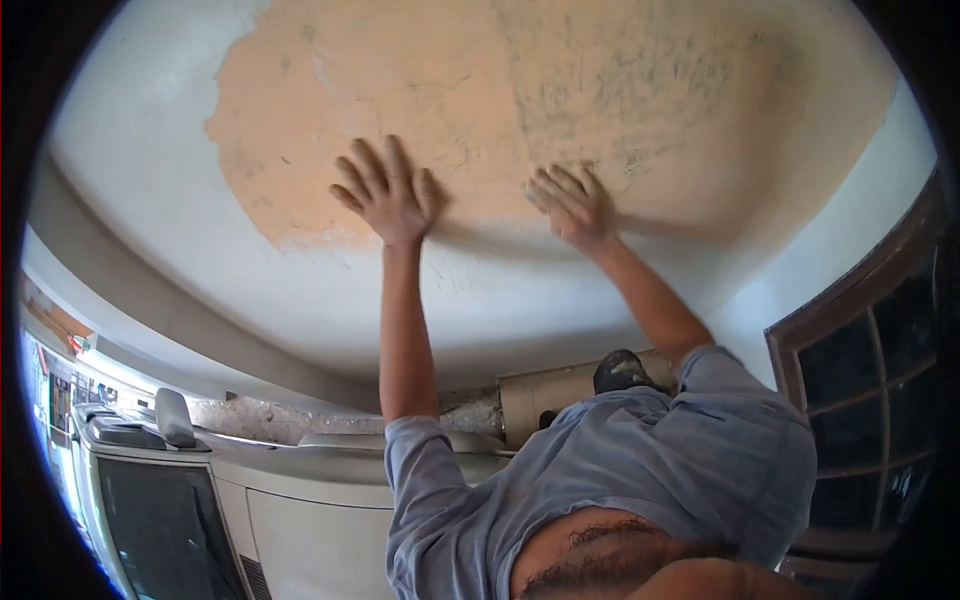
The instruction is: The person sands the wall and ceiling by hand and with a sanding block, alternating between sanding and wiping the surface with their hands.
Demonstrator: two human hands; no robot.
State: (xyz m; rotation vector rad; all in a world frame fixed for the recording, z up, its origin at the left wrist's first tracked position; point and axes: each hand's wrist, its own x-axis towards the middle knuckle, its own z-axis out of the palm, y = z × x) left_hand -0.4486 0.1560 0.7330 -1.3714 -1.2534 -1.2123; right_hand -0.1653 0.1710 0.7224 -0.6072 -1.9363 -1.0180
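Both arms reach up to a curved white surface with a large peach-coloured patch (450, 90) that has dark scuffs and smudges. My left hand (388, 195) lies against the lower part of the patch, its fingers spread and nothing in it. To its right, my right hand (572, 205) is on the patch's lower edge, fingers bent and close together over something small and pale at the fingertips that I cannot make out. Dusty marks cover the fingers of both hands.
Below on the left is a light-coloured vehicle (320, 535) with a dark window (165, 530) and a mirror (173, 418). A dark-framed window (850, 380) stands at the right. A dark shoe (622, 371) rests on a beige surface (540, 395) below my arms.
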